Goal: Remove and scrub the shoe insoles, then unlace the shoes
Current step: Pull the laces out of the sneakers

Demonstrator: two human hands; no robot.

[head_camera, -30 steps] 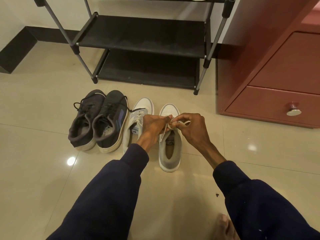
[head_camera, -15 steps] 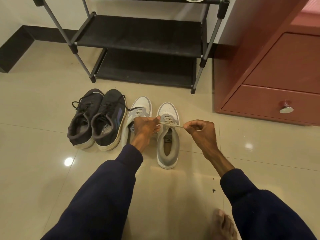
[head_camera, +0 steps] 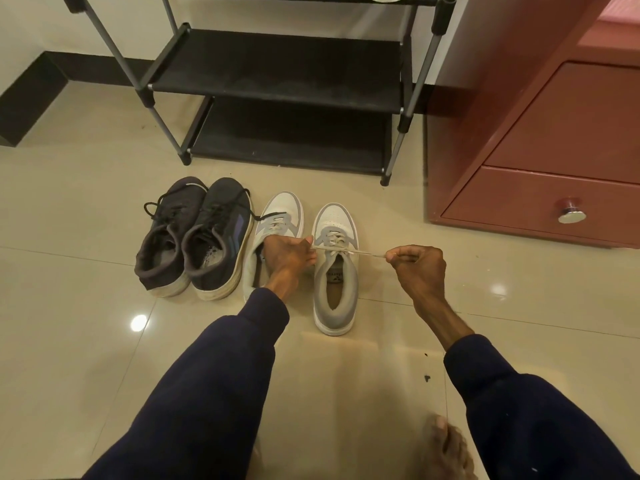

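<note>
Two white-and-grey sneakers stand side by side on the floor. On the right one point(head_camera: 335, 271) a pale lace point(head_camera: 367, 253) is stretched taut across the top eyelets. My left hand point(head_camera: 287, 256) pinches one lace end at the shoe's left side and partly covers the left white sneaker point(head_camera: 277, 220). To the shoe's right, my right hand point(head_camera: 417, 266) pinches the other lace end, pulled out sideways. An insole is visible inside the right sneaker's opening.
A pair of dark sneakers point(head_camera: 194, 237) with black laces sits to the left. A black shoe rack point(head_camera: 277, 91) stands behind. A reddish drawer cabinet point(head_camera: 554, 150) with a metal knob is at the right. My bare foot point(head_camera: 446, 448) rests on the tiles at the bottom.
My hands were together over the knot of the right white sneaker; they have moved apart, the right hand drawing the lace out to the right until it is taut.
</note>
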